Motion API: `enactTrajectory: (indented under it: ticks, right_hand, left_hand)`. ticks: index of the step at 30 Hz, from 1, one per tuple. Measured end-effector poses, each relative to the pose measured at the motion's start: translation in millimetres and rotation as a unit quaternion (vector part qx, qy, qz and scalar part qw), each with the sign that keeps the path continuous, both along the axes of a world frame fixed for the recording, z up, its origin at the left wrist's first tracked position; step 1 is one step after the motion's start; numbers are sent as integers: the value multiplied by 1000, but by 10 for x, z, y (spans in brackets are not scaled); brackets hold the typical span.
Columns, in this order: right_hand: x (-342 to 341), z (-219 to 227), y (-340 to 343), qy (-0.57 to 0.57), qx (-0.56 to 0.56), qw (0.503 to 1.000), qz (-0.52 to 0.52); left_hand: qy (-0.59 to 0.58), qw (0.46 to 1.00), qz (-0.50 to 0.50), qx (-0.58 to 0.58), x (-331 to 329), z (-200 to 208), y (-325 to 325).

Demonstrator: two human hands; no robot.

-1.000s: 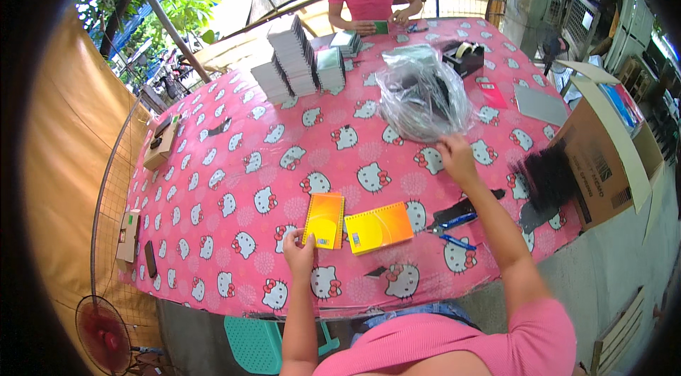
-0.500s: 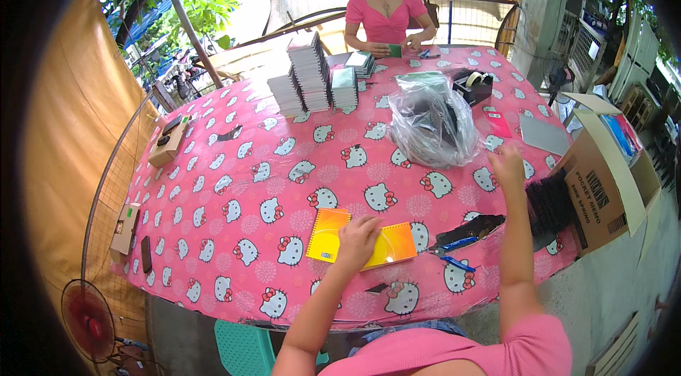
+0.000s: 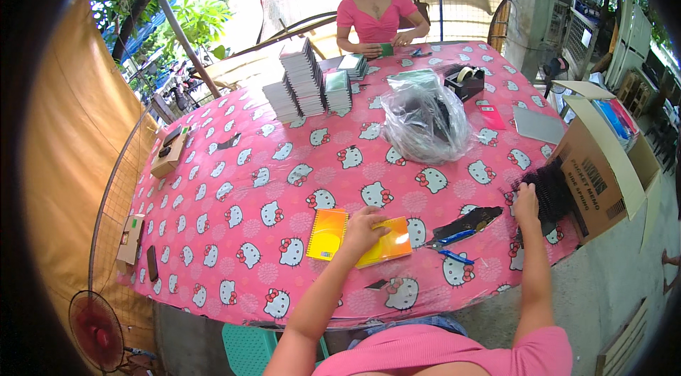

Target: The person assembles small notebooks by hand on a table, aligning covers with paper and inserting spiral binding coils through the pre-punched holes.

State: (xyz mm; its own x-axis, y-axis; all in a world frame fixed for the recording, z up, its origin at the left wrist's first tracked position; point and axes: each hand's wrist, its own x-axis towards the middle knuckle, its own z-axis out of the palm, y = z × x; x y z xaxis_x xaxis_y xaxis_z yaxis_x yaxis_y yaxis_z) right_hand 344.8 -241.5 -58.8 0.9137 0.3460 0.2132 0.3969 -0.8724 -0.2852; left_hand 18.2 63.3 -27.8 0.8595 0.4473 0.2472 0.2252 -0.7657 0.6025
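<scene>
Two yellow-orange notebooks lie before me. The left notebook point(image 3: 325, 240) shows a coil along its left edge; the right notebook point(image 3: 392, 242) sits tilted, partly covered by my left hand point(image 3: 364, 228). That hand rests on it with fingers laid out, not wrapped round anything. Over at the right, my right hand point(image 3: 526, 204) is at the near-left edge of a heap of black binding coils point(image 3: 554, 198). Its fingers are drawn together on the coils; how many they pinch is hidden. Blue-handled pliers point(image 3: 454, 257) lie between the hands, beside a black strip point(image 3: 468, 225).
A cardboard box point(image 3: 592, 170) stands right, behind the coils. A clear plastic bag point(image 3: 428, 120) with dark contents and a tape dispenser point(image 3: 466, 82) sit farther back. Notebook stacks point(image 3: 303, 78) rise at far left. Across the table point(image 3: 277, 188), a person point(image 3: 372, 18) handles a green notebook.
My right hand has come down and nearer, from above the table to the black coils, its fingers closing there. My left hand stays on the notebook, shifted slightly. The view has tilted a little.
</scene>
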Motion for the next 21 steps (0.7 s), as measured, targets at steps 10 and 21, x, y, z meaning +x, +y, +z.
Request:
enactTrajectory:
  ticks: [10,21]
  right_hand:
    - [-1084,400,705,31,266,907,326]
    - [-2114,834,1281,200,335,827,406]
  left_hand:
    - [-46,997,-28,63,-271,608,-390]
    - [-98,993,2,64,-315,503,-562]
